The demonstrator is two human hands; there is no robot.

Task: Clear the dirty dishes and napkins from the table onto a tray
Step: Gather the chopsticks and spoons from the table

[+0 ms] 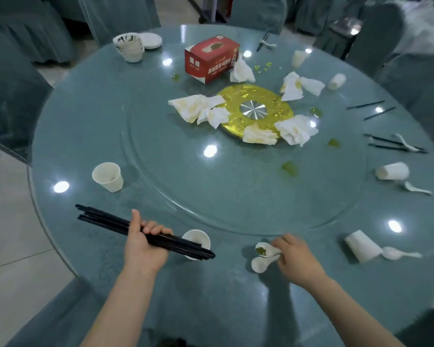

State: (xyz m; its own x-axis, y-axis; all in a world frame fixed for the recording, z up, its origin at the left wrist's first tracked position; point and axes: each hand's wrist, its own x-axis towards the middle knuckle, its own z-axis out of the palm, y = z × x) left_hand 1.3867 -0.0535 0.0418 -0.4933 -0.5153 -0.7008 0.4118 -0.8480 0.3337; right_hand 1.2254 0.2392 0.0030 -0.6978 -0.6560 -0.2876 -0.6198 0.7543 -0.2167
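My left hand grips a bundle of several black chopsticks near the table's front edge, their tips over a white paper cup. My right hand holds the handles of two white soup spoons, one smeared green. Crumpled stained napkins lie around the gold turntable hub at the centre. More paper cups stand or lie about: one upright cup at the left, tipped cups at the right.
A red tissue box sits behind the hub. Stacked bowls and small plates stand at the far left. Loose chopsticks and spoons lie along the right rim. Green spills dot the glass. Covered chairs ring the table.
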